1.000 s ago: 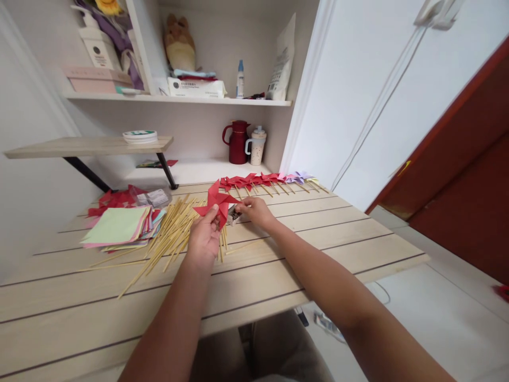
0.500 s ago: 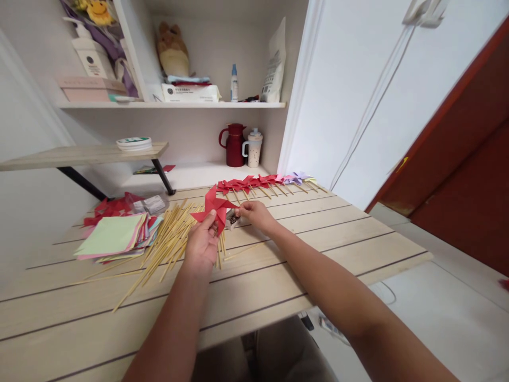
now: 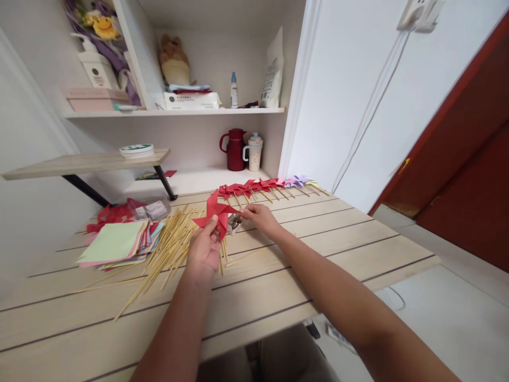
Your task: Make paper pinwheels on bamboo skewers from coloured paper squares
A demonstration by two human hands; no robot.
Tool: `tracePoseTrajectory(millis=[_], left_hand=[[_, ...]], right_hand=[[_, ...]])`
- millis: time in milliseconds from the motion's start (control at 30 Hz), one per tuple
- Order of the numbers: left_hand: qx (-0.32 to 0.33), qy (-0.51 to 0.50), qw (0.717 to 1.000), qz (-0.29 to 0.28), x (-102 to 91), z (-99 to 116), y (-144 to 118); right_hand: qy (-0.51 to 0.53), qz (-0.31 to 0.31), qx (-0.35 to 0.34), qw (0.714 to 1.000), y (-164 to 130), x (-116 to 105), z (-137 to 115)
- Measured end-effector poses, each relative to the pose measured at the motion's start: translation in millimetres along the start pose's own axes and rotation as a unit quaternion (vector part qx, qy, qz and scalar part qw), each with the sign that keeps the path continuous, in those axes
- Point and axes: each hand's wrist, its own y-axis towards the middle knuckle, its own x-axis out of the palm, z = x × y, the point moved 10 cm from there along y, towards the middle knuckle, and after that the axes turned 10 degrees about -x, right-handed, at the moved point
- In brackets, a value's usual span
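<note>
A folded red paper pinwheel (image 3: 218, 208) is held up over the table, its blades spread. My left hand (image 3: 204, 246) grips it from below, thumb on the front near its middle. At the tip of its right-hand blade, the fingers of my right hand (image 3: 258, 218) are pinched together. Just behind and under the pinwheel sits a small clear box (image 3: 235, 224) of tiny dark metal pieces, partly hidden. Thin wooden sticks (image 3: 170, 249) lie in a loose heap beside and beneath my left hand.
Square coloured papers (image 3: 115, 241) are stacked at the left, with red folded pieces (image 3: 113, 215) and a clear packet (image 3: 153, 208) behind. Finished pinwheels on sticks (image 3: 254, 187) line the table's back edge. A small raised shelf (image 3: 91, 162), red jug (image 3: 236, 151) and cup (image 3: 254, 153) stand beyond.
The view has tilted slightly, so everything sits a little lower. Both hands keep their hold on the pinwheel, which has turned slightly, and more of the small box shows.
</note>
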Motion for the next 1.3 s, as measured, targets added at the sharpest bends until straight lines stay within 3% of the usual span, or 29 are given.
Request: tracePoseTrajectory(millis=[100,300,800,1300], left_hand=[[0.0,0.005,1.0,-0.002,-0.1,0,0],[-0.005,0.003,1.0,-0.001,-0.8,-1,1],[-0.008,0.007,1.0,0.007,-2.5,-1,3],[-0.045,-0.012,0.999,0.012,-3.6,-7,2]], right_hand=[[-0.041,-0.006,-0.034,0.999,2,2,-4],[-0.173,-0.124,-0.047,0.976,-3,26,2],[-0.347,-0.07,0.019,0.935,-4,18,-7],[-0.408,-0.054,0.063,0.909,-5,7,-8]])
